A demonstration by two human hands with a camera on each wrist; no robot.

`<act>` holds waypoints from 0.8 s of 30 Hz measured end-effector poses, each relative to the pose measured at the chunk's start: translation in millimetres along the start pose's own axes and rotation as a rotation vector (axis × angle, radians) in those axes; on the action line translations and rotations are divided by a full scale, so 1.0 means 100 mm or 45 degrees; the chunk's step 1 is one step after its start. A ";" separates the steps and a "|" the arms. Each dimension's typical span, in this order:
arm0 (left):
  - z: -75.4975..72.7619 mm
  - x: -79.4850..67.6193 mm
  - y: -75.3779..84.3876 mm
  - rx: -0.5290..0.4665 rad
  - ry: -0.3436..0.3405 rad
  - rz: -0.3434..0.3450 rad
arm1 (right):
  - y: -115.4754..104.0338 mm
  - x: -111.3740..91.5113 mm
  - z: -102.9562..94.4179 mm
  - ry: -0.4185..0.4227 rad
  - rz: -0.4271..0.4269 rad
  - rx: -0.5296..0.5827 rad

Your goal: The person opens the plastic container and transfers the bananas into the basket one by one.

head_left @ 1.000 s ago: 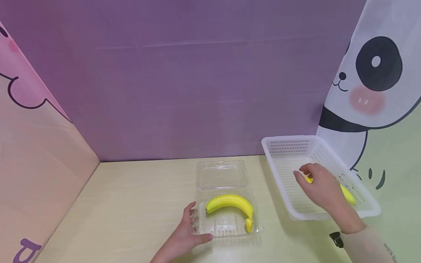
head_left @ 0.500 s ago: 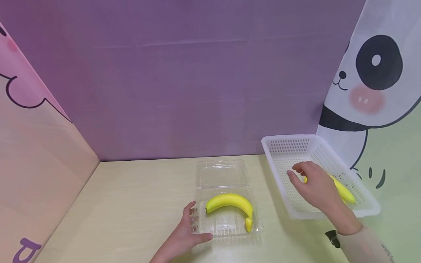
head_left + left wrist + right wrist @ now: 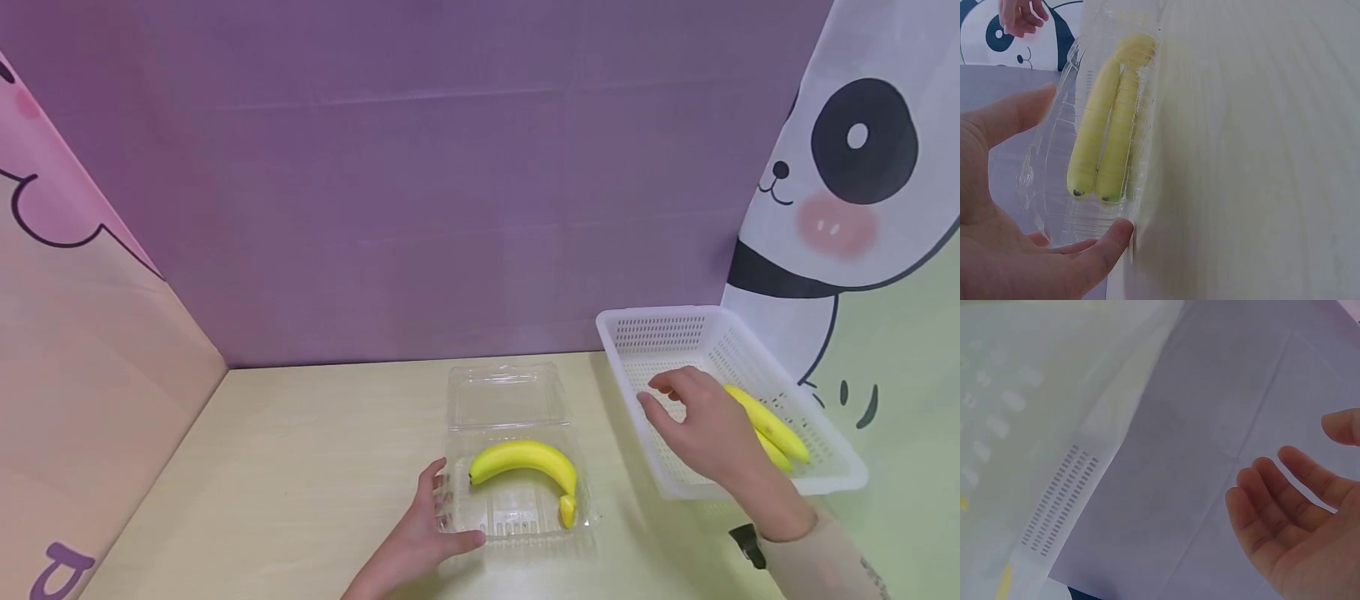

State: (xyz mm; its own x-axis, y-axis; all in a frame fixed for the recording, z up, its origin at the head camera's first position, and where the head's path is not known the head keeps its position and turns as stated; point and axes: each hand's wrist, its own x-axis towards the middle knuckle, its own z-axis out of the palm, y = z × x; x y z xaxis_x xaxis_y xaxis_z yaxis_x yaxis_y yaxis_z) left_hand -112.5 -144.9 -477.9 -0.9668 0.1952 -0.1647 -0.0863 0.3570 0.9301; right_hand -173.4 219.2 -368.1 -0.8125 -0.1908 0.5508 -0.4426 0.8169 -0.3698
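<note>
A clear plastic clamshell box (image 3: 506, 400) lies on the table with its lid folded back. One yellow banana (image 3: 528, 457) rests inside it, curved, stem toward the near right corner. My left hand (image 3: 423, 533) holds the box at its near left corner, thumb along the front and fingers at the side. In the left wrist view the banana (image 3: 1094, 134) appears doubled through the plastic, perhaps a reflection. My right hand (image 3: 701, 425) hovers over the white basket (image 3: 637, 421), fingers loosely bent and holding nothing. Yellow bananas (image 3: 776, 429) lie in that basket, partly hidden by the hand.
The white perforated basket stands on the table's right side, near the panda-printed panel (image 3: 840, 275). A purple backdrop (image 3: 450, 208) rises behind the pale wooden table (image 3: 300, 467). A pinkish panel (image 3: 97, 375) borders the left side.
My right hand has shifted left over the basket, uncovering more of the bananas there. My left hand, the box and its banana have stayed in place.
</note>
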 end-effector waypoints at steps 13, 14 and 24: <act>0.00 0.00 0.00 0.003 -0.008 0.000 | -0.16 0.03 0.04 0.039 -0.103 0.036; 0.00 0.00 0.00 0.002 -0.011 0.003 | -0.17 0.02 0.04 0.041 -0.109 0.038; 0.00 -0.01 0.00 0.005 -0.002 0.000 | -0.26 0.02 0.09 0.075 -0.159 0.093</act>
State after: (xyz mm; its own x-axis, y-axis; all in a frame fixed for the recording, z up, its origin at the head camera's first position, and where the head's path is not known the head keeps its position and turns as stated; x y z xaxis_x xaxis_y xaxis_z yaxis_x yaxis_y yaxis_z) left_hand -111.8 -144.6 -477.7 -0.9665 0.1963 -0.1651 -0.0853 0.3609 0.9287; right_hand -167.3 192.1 -364.1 -0.7265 -0.2545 0.6383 -0.5672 0.7465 -0.3478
